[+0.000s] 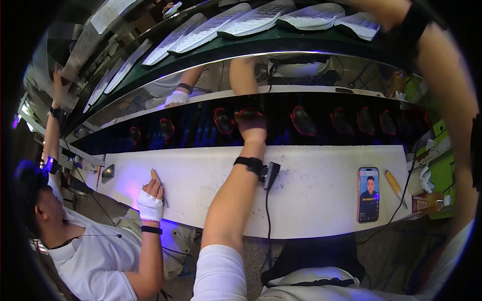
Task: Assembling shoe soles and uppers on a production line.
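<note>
My left arm reaches from the lower edge across the white table (311, 195) to a dark belt (193, 133). There my left hand (251, 125) is closed over a dark oval piece with a reddish rim, shaped like a shoe sole; shadow hides most of the fingers. Just left of it lies a similar dark red-rimmed piece (223, 121), and another such piece (304, 121) is to the right. My right arm rises along the right side, and my right hand (384, 9) is blurred and cut off by the upper edge, near a white shoe sole (359, 25) on the upper green shelf.
Several white soles (261, 19) line the upper shelf (201, 62). At the left, a co-worker's gloved hand (150, 200) holds a thin tool. A phone (369, 194) and a yellow-handled tool (395, 186) lie right. A cable (269, 215) hangs from my left wrist device.
</note>
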A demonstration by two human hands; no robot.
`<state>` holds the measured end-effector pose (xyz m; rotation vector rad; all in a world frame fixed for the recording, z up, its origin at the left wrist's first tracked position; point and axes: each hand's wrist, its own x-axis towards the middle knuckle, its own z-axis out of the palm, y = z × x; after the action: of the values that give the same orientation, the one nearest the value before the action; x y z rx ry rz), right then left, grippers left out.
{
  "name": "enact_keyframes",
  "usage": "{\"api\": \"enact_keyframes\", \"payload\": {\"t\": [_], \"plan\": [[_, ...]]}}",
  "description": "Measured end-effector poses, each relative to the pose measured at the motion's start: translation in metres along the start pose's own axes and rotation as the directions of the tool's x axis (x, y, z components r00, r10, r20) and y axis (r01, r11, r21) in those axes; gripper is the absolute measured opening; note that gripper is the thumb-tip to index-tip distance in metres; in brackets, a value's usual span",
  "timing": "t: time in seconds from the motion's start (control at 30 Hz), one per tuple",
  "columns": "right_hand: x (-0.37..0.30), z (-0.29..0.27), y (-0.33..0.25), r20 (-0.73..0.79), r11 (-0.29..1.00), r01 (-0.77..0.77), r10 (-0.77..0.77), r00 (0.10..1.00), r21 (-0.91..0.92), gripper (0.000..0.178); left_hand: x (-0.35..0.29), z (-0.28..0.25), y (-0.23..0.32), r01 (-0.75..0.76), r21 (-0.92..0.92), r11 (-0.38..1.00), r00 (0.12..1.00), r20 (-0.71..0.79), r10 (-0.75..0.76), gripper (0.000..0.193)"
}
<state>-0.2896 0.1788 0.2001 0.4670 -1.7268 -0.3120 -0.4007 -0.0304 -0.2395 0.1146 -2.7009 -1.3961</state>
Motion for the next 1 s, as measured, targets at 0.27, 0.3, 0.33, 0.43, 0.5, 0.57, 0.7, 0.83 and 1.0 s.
{"api": "enact_keyframes", "payload": {"t": [0.27,0.3,0.33,0.43,0.5,0.57,0.7,0.83,1.0], "plan": [[-0.012,0.074,-0.141,0.728,0.678,-0.473,-0.136,0.672,0.563,0.067,-0.153,-0.153,0.057,0.064,-0.763,0.643,0.823,0.405,0.398,0.044],[-0.005,0.076,-0.152,0.712,0.652,-0.467,-0.162,0.684,0.597,0.067,-0.164,-0.163,0.044,-0.061,-0.63,0.774,0.862,0.357,0.358,0.034],[0.0,0.076,-0.153,0.72,0.686,-0.481,-0.091,0.688,0.546,0.068,-0.174,-0.163,0.039,-0.173,-0.468,0.867,0.885,0.312,0.345,0.025],[0.0,0.077,-0.148,0.639,0.762,-0.426,0.021,0.769,0.488,0.05,-0.204,-0.165,0.025,-0.311,-0.29,0.905,0.898,0.223,0.38,0.025],[-0.003,0.081,-0.149,0.515,0.789,-0.336,0.029,0.856,0.515,0.038,-0.227,-0.161,0.022,-0.344,-0.264,0.901,0.914,0.125,0.386,0.027],[-0.014,0.084,-0.145,0.112,0.854,-0.133,0.088,0.99,0.503,0.024,-0.247,-0.156,0.026,-0.411,-0.102,0.906,0.911,-0.076,0.405,0.035],[-0.031,0.01,-0.156,0.041,0.387,-0.224,0.429,0.902,0.894,0.019,-0.304,-0.159,0.04,-0.675,0.01,0.738,0.734,-0.087,0.673,0.047],[-0.111,-0.127,-0.132,-0.029,0.401,-0.025,0.128,0.991,0.916,0.02,-0.346,-0.152,0.032,-0.817,0.183,0.546,0.576,0.278,0.769,0.063],[-0.209,-0.26,-0.128,0.529,0.274,-0.63,0.362,0.768,0.727,0.028,-0.331,-0.124,0.067,-0.873,0.307,0.378,0.483,0.445,0.754,0.07]]}}
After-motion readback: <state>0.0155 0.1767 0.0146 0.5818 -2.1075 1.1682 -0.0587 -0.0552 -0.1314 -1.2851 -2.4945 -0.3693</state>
